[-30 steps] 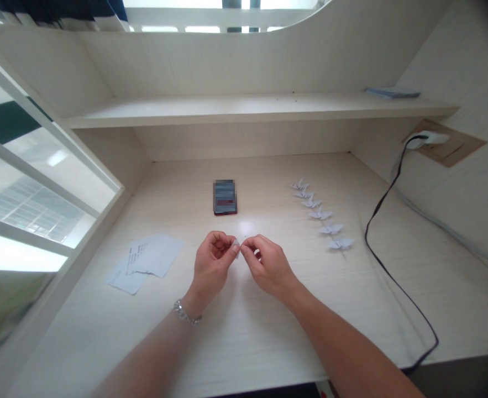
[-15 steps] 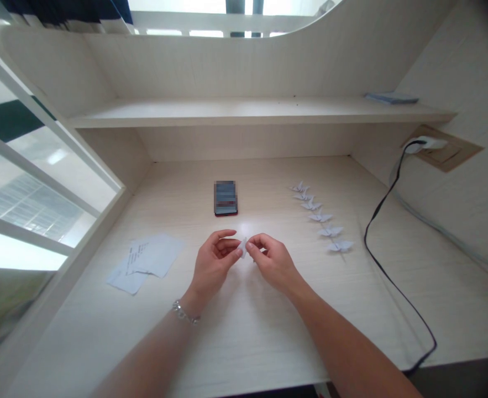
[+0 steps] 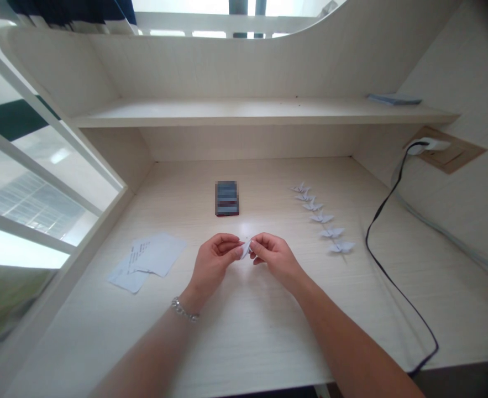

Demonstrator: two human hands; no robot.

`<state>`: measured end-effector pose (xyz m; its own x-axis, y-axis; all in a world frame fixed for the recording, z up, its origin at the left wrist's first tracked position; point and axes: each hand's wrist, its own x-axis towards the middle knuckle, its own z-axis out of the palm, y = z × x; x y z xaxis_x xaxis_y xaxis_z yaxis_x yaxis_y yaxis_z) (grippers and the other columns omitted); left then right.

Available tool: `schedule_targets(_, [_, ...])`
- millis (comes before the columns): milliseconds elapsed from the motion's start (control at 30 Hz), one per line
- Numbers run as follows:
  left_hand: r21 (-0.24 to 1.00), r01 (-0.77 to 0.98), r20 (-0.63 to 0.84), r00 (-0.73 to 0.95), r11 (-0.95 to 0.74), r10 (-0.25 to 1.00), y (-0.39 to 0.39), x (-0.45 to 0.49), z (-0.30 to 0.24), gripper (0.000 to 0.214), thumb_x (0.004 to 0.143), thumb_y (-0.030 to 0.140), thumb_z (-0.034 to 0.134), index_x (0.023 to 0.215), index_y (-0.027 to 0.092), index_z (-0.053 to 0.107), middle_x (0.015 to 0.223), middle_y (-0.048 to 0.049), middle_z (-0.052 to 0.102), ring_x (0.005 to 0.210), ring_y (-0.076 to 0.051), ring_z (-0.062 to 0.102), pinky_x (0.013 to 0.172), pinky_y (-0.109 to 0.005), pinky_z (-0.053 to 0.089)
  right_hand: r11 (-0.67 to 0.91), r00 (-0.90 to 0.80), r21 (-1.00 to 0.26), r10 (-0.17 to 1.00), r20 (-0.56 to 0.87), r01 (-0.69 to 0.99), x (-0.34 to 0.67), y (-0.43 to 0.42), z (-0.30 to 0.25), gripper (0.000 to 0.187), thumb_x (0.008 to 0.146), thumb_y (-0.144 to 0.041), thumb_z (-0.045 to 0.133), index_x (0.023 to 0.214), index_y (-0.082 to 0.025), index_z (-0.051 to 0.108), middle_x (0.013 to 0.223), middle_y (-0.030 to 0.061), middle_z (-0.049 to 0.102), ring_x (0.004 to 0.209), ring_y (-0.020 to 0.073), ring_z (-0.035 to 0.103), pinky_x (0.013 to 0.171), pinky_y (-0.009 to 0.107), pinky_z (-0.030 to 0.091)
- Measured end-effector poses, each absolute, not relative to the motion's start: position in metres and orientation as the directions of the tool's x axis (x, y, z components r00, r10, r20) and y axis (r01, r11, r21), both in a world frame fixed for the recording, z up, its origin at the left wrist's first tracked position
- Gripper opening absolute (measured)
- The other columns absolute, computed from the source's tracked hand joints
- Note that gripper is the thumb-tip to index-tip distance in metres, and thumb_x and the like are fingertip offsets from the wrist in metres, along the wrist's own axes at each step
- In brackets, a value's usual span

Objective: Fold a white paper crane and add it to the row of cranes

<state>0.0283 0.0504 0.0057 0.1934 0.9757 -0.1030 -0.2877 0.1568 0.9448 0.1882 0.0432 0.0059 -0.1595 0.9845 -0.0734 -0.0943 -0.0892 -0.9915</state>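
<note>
A small folded piece of white paper [image 3: 246, 250] is pinched between my two hands above the middle of the desk. My left hand [image 3: 216, 258] grips its left side between thumb and fingers, and a silver chain bracelet [image 3: 184, 310] circles that wrist. On the other side, my right hand [image 3: 274, 256] pinches the paper's right edge with thumb and forefinger. Fingers cover part of the paper, so its full shape is hidden. To the right, several folded white paper cranes [image 3: 321, 218] stand in a slanting row on the desk.
A phone [image 3: 227, 198] lies beyond my hands. Loose paper sheets [image 3: 156, 255], one with writing, overlap at the left. A black cable [image 3: 388, 277] runs from the wall socket [image 3: 446, 149] down the right side. Above the desk's back runs a shelf [image 3: 244, 119] holding a thin flat item [image 3: 394, 99].
My left fingers have closed in nearer the paper, and the right hand's fingers have shifted along its edge. The folded paper is turned slightly. The whole view has shifted a little.
</note>
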Motion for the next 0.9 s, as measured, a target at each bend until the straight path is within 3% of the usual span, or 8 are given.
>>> schedule_targets(233, [0.960,-0.227,-0.101,0.258,0.162,0.961,0.050,0.027,0.004,0.018,0.063,0.020,0.074,0.077,0.013,0.066,0.074,-0.0059,0.069,0.068,-0.016,0.062,0.066,-0.029,0.050,-0.158,-0.235,-0.982,0.963,-0.130,-0.106,0.189,0.041,0.013,0.025,0.073,-0.040,0.061,0.074,-0.016,0.060,0.065,0.0004,0.058,0.059,0.0109,0.054,0.054,0.024,0.046])
schedule_targets(433, [0.998,-0.039,-0.036,0.205,0.045,0.978,0.052,0.025,0.001,0.016,0.064,0.025,0.073,0.074,0.015,0.066,0.074,-0.0052,0.067,0.069,-0.016,0.061,0.065,-0.027,0.049,-0.033,-0.161,-0.998,0.986,-0.041,0.051,0.185,0.041,0.002,0.022,0.081,-0.037,0.052,0.078,-0.016,0.058,0.065,0.0008,0.058,0.059,0.0116,0.053,0.053,0.024,0.045])
schedule_targets(533, [0.999,0.049,-0.028,0.189,0.019,0.982,0.053,0.025,0.002,0.016,0.066,0.028,0.071,0.071,0.015,0.064,0.066,-0.0031,0.064,0.060,-0.013,0.057,0.056,-0.023,0.046,0.049,-0.111,-0.984,0.993,0.030,0.172,0.182,0.039,0.000,0.021,0.084,-0.034,0.047,0.080,-0.016,0.058,0.067,0.0012,0.058,0.060,0.0121,0.053,0.055,0.024,0.044])
schedule_targets(600, [0.997,0.019,-0.077,0.222,0.074,0.972,0.052,0.027,0.004,0.017,0.068,0.030,0.069,0.072,0.014,0.063,0.063,-0.0021,0.062,0.057,-0.012,0.056,0.054,-0.023,0.046,0.105,-0.086,-0.961,0.993,0.085,0.256,0.181,0.036,0.001,0.020,0.085,-0.033,0.046,0.081,-0.017,0.058,0.071,0.0018,0.059,0.063,0.0126,0.054,0.055,0.024,0.043])
schedule_targets(700, [0.984,-0.076,-0.134,0.267,0.160,0.954,0.050,0.030,0.006,0.019,0.070,0.032,0.067,0.075,0.014,0.063,0.068,-0.0029,0.062,0.063,-0.013,0.059,0.063,-0.027,0.052,0.183,-0.076,-0.911,0.983,0.166,0.369,0.179,0.033,0.005,0.018,0.086,-0.030,0.045,0.083,-0.018,0.058,0.077,0.0029,0.060,0.067,0.0134,0.054,0.057,0.024,0.042])
schedule_targets(900, [0.965,-0.167,-0.150,0.277,0.201,0.949,0.048,0.031,0.006,0.021,0.072,0.033,0.065,0.075,0.013,0.062,0.073,-0.0041,0.065,0.068,-0.014,0.061,0.068,-0.031,0.054,0.248,-0.092,-0.857,0.968,0.232,0.452,0.179,0.032,0.008,0.017,0.087,-0.027,0.044,0.083,-0.018,0.058,0.079,0.0033,0.059,0.070,0.0142,0.054,0.062,0.025,0.042])
